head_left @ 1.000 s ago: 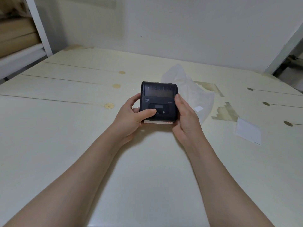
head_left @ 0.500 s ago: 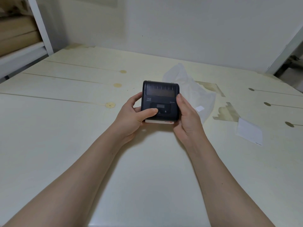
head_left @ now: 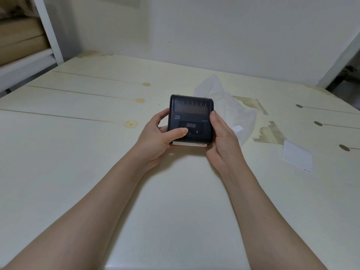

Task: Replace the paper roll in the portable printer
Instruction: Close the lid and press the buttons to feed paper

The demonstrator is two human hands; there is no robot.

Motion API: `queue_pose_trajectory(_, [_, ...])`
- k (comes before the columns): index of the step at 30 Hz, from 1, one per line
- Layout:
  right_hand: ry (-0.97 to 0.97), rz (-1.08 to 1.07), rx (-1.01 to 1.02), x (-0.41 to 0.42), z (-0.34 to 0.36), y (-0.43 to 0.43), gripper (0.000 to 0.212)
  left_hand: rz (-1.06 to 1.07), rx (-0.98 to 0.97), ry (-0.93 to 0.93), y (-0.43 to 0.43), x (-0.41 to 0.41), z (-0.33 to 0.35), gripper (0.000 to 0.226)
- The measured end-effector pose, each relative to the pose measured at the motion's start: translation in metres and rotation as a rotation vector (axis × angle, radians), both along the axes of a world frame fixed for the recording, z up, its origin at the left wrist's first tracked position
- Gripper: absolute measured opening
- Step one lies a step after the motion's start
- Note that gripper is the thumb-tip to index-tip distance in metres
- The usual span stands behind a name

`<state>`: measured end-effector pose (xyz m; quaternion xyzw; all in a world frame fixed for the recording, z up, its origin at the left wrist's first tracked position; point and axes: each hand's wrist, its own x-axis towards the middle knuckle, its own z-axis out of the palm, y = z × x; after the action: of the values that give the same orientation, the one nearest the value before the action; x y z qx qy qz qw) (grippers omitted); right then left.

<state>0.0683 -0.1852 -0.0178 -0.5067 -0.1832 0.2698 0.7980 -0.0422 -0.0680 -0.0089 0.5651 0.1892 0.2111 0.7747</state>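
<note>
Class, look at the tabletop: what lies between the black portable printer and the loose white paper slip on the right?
In the head view, the right hand and a crumpled clear plastic bag lie between portable printer and paper slip.

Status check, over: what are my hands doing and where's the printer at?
Both hands gripping printer: left hand thumb on front panel, right hand along its side. Cover shut. Nothing blocking; plastic bag behind.

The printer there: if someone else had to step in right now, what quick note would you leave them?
Left hand: grip on the printer, thumb on its front panel.
Right hand: grip on the printer's right side.
Printer: held just above the table, lid shut.
Nearby: clear plastic bag behind, paper slip to the right.
Done: nothing visible.
Left: open lid, swap roll, close. No new roll in view.
</note>
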Motion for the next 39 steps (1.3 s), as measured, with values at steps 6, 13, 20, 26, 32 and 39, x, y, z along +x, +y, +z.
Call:
queue_pose_trajectory(6, [0.0, -0.001, -0.012, -0.001, 0.0, 0.0, 0.039, -0.006, -0.001, 0.0, 0.001, 0.0, -0.001, 0.071])
queue_pose_trajectory(13, [0.009, -0.003, -0.012, -0.001, 0.0, 0.0, 0.04, -0.006, 0.025, -0.002, 0.003, 0.001, -0.004, 0.07])
queue_pose_trajectory(20, [-0.009, 0.042, 0.006, -0.001, 0.001, 0.0, 0.041, -0.034, 0.018, -0.024, 0.009, 0.003, -0.011, 0.071])
queue_pose_trajectory(26, [-0.152, 0.171, -0.005, 0.003, 0.002, -0.001, 0.049, -0.046, -0.004, -0.091, 0.015, 0.007, -0.015, 0.05])
queue_pose_trajectory(32, [-0.244, 0.179, -0.043, -0.001, 0.0, 0.0, 0.063, -0.052, -0.004, -0.111, 0.019, 0.007, -0.016, 0.046])
queue_pose_trajectory(39, [-0.25, 0.172, -0.051, -0.001, 0.0, 0.0, 0.066, -0.052, 0.013, -0.106, 0.021, 0.009, -0.019, 0.052])
